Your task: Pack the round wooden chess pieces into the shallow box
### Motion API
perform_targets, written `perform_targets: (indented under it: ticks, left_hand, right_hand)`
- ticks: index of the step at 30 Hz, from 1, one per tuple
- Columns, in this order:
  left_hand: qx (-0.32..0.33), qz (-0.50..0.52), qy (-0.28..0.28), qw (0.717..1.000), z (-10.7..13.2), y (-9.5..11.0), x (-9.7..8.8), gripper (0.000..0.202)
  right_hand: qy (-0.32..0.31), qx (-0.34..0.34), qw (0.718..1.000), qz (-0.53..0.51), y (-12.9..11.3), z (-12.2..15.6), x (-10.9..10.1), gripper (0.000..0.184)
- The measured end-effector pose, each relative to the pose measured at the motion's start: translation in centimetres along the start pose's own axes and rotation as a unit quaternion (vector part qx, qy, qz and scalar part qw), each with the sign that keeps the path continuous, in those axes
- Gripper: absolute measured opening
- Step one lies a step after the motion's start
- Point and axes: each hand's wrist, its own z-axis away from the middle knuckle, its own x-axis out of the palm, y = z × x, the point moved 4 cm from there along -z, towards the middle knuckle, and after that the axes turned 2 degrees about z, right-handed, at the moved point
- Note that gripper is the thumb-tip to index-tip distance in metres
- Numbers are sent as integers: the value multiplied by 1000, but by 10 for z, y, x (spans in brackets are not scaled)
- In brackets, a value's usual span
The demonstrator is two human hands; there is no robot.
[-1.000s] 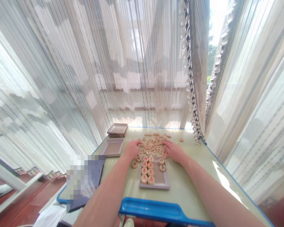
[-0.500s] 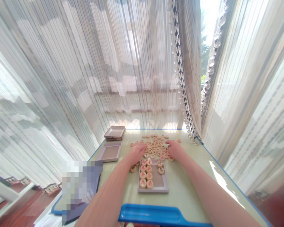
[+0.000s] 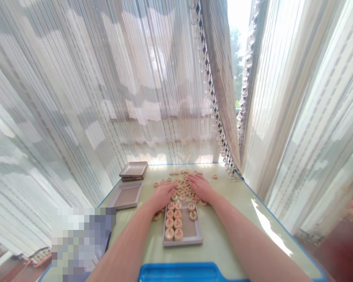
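Note:
Round wooden Chinese chess pieces (image 3: 184, 192) lie loose in a spread pile on the table. My left hand (image 3: 164, 193) rests at the pile's left side, fingers stretched out over or against some pieces. On the other side, my right hand (image 3: 200, 186) lies flat over pieces with its fingers spread; whether it presses on them I cannot tell. Between my forearms sits a shallow grey tray (image 3: 190, 232). Two columns of red-marked pieces (image 3: 178, 224) fill its left side, and two dark-marked pieces (image 3: 193, 215) stand at its upper right.
An open shallow tray (image 3: 126, 195) lies at the table's left, with more stacked trays (image 3: 133, 169) behind it. A blue handle-like edge (image 3: 179, 270) runs along the front of the pale green table (image 3: 232, 250). Sheer curtains (image 3: 153, 125) hang behind. One piece (image 3: 215, 176) lies apart at far right.
My right hand has moved inward over the pile, its fingers now flatter and more spread. My left hand stays beside the pieces. The whole view has shifted slightly; the tray's contents look the same.

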Motion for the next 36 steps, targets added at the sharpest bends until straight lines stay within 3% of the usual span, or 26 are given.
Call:
perform_targets:
  ticks: [6, 10, 14, 26, 31, 36]
  left_hand:
    - [-24, 46, -18, 998, -3, -2, 4, 40]
    - [9, 3, -44, 999, -3, 4, 3, 40]
    - [9, -20, -13, 1000, -2, 5, 0, 41]
    - [-31, -40, 2, 999, 3, 9, -6, 41]
    - [-39, -44, -4, 998, 5, 11, -6, 39]
    - [-31, -48, -3, 998, 4, 10, -5, 39]
  right_hand:
    - [3, 25, 999, 44, 3, 0, 1, 41]
    - [-20, -45, 992, 113, 2, 0, 3, 39]
    - [-33, -97, 982, 157, 0, 0, 7, 38]
    - [-66, -10, 991, 114, -4, 1, 0, 38]
    - [-52, 26, 996, 69, -9, 0, -5, 50]
    - [-38, -8, 999, 9, -22, 0, -14, 51]
